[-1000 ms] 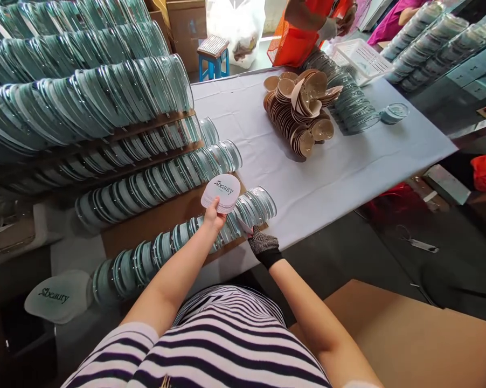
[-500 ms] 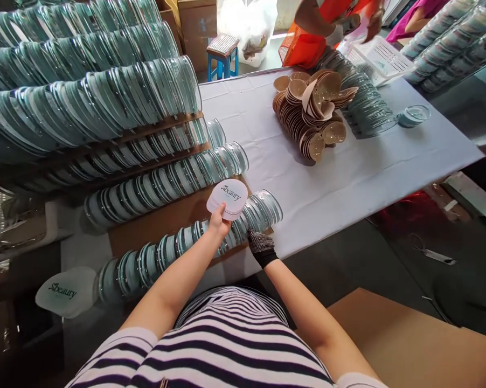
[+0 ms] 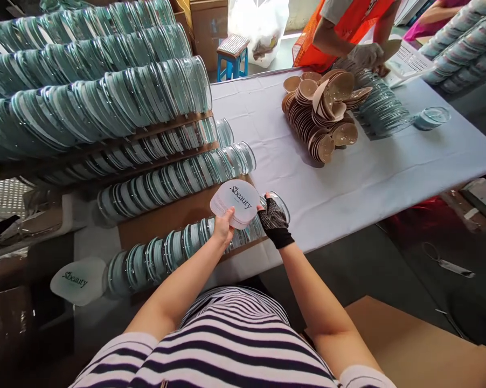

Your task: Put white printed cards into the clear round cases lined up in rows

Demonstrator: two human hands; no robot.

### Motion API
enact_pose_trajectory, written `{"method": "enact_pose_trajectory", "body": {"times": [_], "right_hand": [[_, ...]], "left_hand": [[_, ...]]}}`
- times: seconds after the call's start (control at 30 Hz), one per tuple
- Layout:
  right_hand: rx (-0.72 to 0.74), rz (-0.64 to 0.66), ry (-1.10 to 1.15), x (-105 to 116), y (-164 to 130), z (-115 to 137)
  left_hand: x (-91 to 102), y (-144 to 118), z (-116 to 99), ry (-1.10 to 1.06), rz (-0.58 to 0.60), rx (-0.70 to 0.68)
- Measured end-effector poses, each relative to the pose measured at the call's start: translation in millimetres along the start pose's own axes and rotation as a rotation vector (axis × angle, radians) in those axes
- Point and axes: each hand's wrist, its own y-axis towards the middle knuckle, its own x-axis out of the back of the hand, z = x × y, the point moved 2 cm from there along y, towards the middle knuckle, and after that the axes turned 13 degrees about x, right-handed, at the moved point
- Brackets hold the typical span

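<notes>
White-covered table (image 3: 449,143), creased cloth, stretching to far right. Blue-legged stool (image 3: 233,46) just beyond far edge; translucent bag (image 3: 263,32) behind it, washed out in strong backlight. Brown box-like block (image 3: 208,26) left of stool. Pale wall strip (image 3: 298,17) up top. Dark grey floor (image 3: 368,264) at right; tan cardboard (image 3: 404,345) lower right. Dimmer foreground.

Black-lettered white cards (image 3: 235,200), dotted black glove (image 3: 274,220), brown bowls (image 3: 307,119), dark-striped white shirt (image 3: 222,345)
</notes>
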Motion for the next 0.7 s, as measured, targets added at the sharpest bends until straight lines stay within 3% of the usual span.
{"method": "enact_pose_trajectory", "body": {"times": [0.17,0.23,0.33,0.4,0.47,0.5,0.6,0.7], "right_hand": [[0.219,0.014,-0.058,-14.3,-16.4,41.4],[0.119,0.081,0.080,-25.5,-23.8,52.1],[-0.198,0.085,0.306,-32.1,-36.2,48.5],[-0.300,-0.035,0.267,-23.4,-54.4,36.9],[-0.298,-0.085,0.077,-11.2,-84.3,24.8],[-0.289,-0.037,-0.026,-7.2,-102.2,19.7],[-0.216,0.271,-0.212,-10.7,-152.8,11.9],[-0.123,0.474,-0.256,-29.7,-172.8,13.4]], "left_hand": [[25.2,-16.0,-5.2,0.050,-0.063,-0.090],[30.3,-20.0,-5.7,0.056,-0.078,-0.060],[30.6,-21.5,-10.1,0.023,-0.037,-0.006],[29.4,-17.8,-17.7,-0.036,-0.047,0.000],[29.1,-10.8,-26.9,-0.097,-0.103,0.018],[29.4,-6.7,-31.0,-0.120,-0.134,0.042],[31.4,2.7,-38.6,-0.169,-0.188,0.131],[34.1,4.3,-39.4,-0.194,-0.181,0.175]]}}
